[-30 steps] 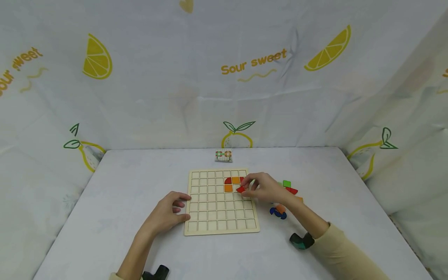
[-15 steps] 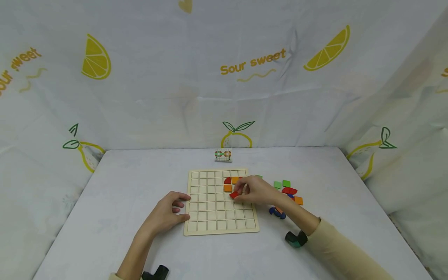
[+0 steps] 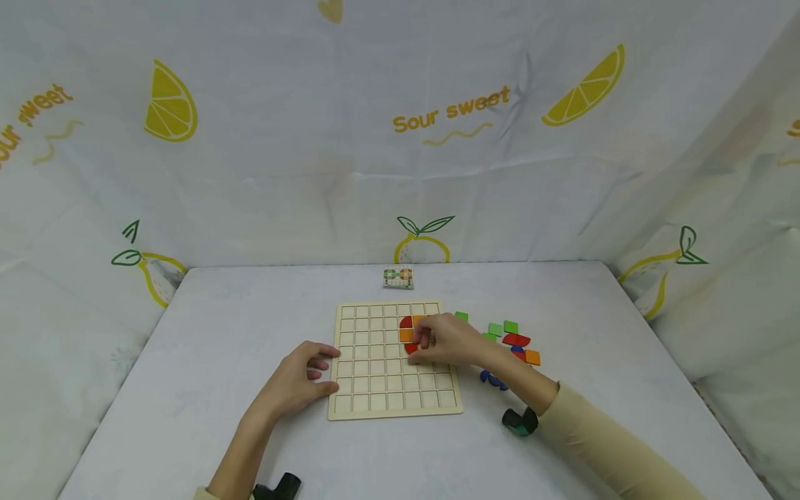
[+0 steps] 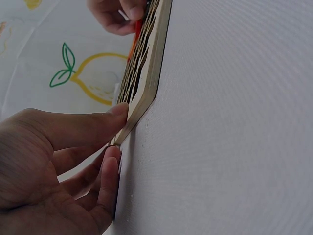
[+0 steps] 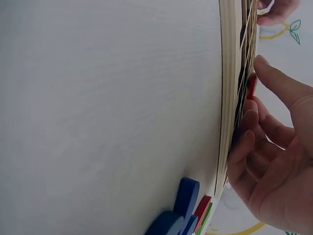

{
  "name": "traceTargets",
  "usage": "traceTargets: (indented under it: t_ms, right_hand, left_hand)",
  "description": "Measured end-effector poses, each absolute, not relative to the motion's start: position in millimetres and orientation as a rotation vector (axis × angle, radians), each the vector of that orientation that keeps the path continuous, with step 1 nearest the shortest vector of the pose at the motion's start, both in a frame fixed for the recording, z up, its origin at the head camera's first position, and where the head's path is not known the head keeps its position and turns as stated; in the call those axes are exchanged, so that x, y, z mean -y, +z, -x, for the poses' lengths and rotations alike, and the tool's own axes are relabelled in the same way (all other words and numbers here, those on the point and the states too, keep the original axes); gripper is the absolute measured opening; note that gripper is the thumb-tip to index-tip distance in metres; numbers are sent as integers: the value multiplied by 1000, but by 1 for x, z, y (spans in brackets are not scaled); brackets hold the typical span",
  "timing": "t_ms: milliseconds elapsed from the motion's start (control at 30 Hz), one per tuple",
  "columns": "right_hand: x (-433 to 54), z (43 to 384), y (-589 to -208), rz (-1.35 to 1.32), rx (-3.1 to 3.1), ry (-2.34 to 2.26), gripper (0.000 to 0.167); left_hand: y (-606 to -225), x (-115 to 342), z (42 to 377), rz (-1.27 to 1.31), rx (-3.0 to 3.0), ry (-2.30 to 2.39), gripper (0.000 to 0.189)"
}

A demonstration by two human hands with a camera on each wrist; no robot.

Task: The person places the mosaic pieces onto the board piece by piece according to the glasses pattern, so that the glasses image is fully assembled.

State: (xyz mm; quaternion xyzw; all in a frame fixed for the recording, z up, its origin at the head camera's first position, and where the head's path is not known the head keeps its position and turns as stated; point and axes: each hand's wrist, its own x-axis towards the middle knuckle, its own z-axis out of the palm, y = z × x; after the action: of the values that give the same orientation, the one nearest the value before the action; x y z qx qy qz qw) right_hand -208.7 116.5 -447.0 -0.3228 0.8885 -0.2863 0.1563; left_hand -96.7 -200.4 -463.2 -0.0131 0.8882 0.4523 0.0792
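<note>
A square wooden grid board point(image 3: 378, 384) lies on the white table. My left hand point(image 3: 298, 380) rests at its left edge, thumb and index finger touching the edge some way apart; in the left wrist view the thumb point(image 4: 93, 128) lies along the board's rim. Over the board's right half, my right hand point(image 3: 450, 339) holds a red rounded tile point(image 3: 410, 348) between thumb and fingers, low at a grid square. The same red tile point(image 5: 252, 86) shows between the fingertips in the right wrist view. Above it sit an orange square tile point(image 3: 406, 335) and a red quarter-round tile point(image 3: 405, 322); the right hand hides part of this group.
Right of the board lie loose tiles: several green squares point(image 3: 510, 326), a red half-round tile point(image 3: 517, 339), an orange square point(image 3: 532, 357) and blue pieces point(image 3: 494, 380). A small pattern card point(image 3: 398, 277) lies behind the board. A printed cloth point(image 3: 281, 194) hangs behind the table.
My right hand has moved left and slightly toward me with the red tile, down to the square below the orange tile. More loose tiles now show on the right. The left hand has stayed put.
</note>
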Motion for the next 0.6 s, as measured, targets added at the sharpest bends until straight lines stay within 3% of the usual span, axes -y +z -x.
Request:
traceTargets:
  t_ms: [600]
  right_hand:
    - [-115, 212, -449, 966, -2495, -869, 19]
  left_hand:
    - [-463, 200, 96, 38, -2661, 1358, 54]
